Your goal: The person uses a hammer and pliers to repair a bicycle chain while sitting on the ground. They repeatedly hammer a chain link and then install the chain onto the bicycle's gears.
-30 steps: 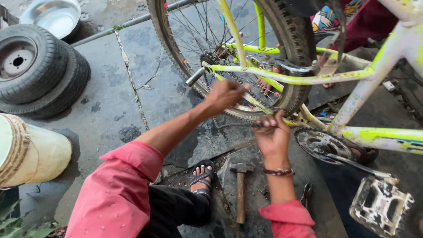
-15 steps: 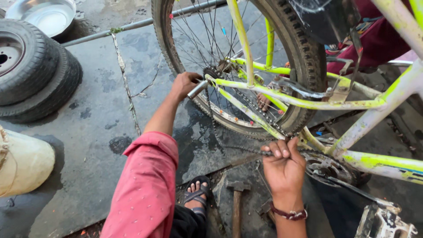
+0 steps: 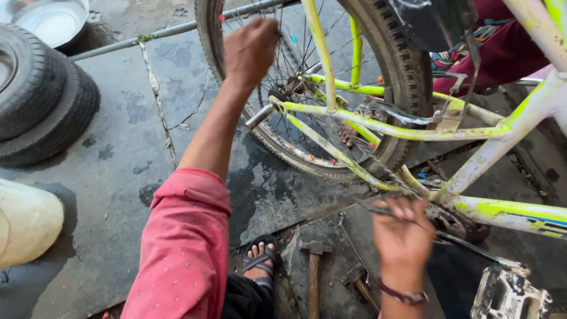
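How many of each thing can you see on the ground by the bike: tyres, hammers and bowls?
Black tyres, stacked: 2
Hammers: 2
Metal bowl: 1
Total: 5

Right hand [image 3: 403, 231] blurred — its grip unclear; pedal [image 3: 509, 293] cut off below.

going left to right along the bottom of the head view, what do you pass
pale bucket → pink sleeve → sandalled foot → hammer → right hand → grey pedal
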